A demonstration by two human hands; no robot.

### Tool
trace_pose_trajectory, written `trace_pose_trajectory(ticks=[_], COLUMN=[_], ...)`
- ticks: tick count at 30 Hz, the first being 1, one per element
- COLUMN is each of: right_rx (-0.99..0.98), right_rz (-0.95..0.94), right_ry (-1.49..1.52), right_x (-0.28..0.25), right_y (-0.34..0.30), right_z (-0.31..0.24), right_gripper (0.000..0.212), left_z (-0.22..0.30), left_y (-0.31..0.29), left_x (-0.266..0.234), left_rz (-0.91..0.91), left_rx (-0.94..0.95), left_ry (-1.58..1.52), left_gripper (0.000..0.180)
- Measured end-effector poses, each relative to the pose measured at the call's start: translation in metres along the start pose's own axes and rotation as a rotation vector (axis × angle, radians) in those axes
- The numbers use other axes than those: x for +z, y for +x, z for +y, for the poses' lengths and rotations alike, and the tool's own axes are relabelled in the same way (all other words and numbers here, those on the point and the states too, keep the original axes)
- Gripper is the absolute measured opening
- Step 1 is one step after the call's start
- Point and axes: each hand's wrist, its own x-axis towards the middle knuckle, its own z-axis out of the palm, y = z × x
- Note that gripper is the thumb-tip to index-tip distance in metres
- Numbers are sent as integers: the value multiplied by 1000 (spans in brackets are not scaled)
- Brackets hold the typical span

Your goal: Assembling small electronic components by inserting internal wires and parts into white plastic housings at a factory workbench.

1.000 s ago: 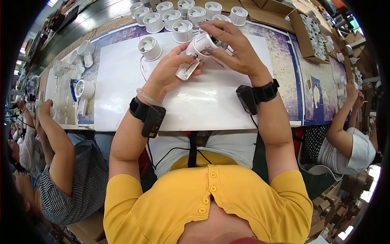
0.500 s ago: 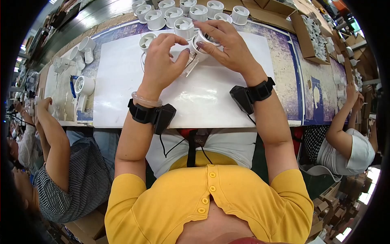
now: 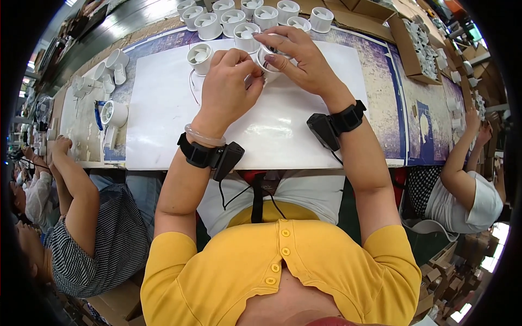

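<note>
My right hand (image 3: 298, 61) grips a round white fan housing (image 3: 265, 61), its fingers over the rim and its thumb on the near side. Close against the housing's lower left, my left hand (image 3: 232, 76) has its thumb and fingers pinched together. What the pinch holds is mostly hidden; a little white shows at the fingertips. Left of that hand stands a white fan unit (image 3: 200, 58) with thin wires trailing onto the white board (image 3: 163, 108). Another white fan unit (image 3: 247, 37) stands just beyond the held housing.
Several white fan units (image 3: 233, 23) stand in rows at the far edge. A cardboard box of small white parts (image 3: 421, 51) sits at the right. On the left lie a fan with a handle (image 3: 114, 114) and blue-handled pliers (image 3: 98, 115). People sit at work on both sides.
My left hand has moved right to the housing, and its fingers have gone from spread to pinched. The fan unit on the left is now more exposed. My right hand keeps its hold.
</note>
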Motion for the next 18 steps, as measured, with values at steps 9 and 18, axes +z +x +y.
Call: trace_pose_trajectory(ticks=[9,18], right_rx=[-74,-89], right_rz=[-134,-239], right_ry=[-73,-189], right_x=[6,2], right_y=[2,-4], right_z=[4,6], right_gripper=[41,56], left_z=[-8,-16], left_y=[1,-2], left_x=[-21,-25], left_rz=[-235,-409], left_rx=[-30,-59], left_ry=[-178,-326], left_gripper=[6,10])
